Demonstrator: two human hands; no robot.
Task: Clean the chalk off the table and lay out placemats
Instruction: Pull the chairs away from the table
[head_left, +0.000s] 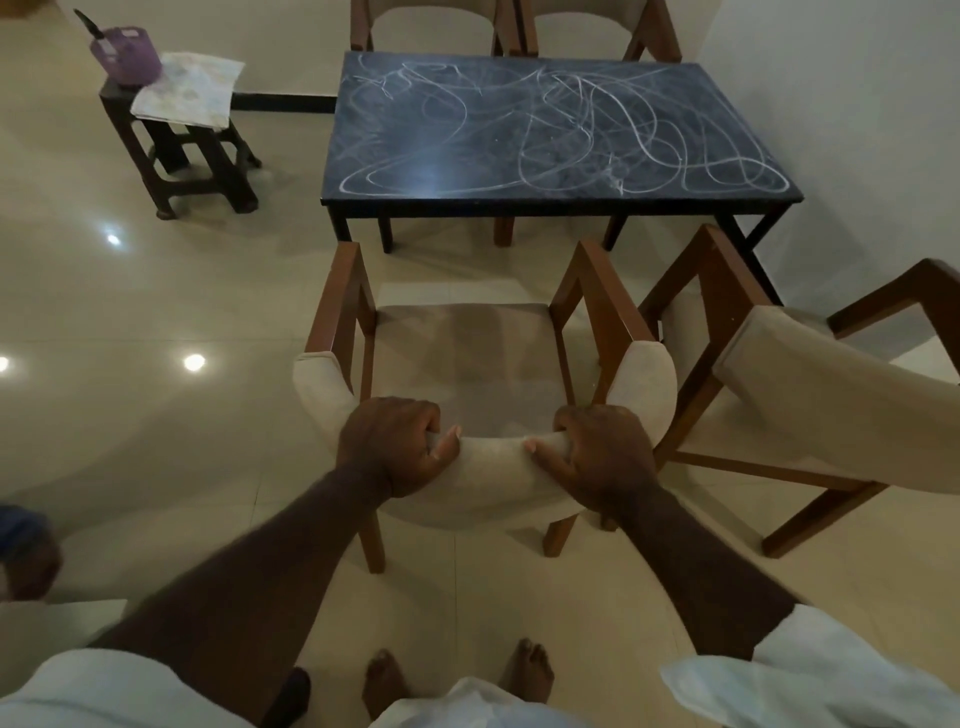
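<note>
Table (556, 130), dark-topped and covered in chalk scribbles (597, 135), stands at twelve o'clock, its long axis running left to right, nine to three. Nothing is wiped yet; the step in hand looks like clearing access. Left hand (392, 447) and right hand (597, 457) both grip the padded back of the chair (467, 374) at six o'clock. Next, I judge, the chair goes aside, then a reach to the stool (176, 140) at ten o'clock, where placemats (192, 88) and a purple container (127, 54) sit.
</note>
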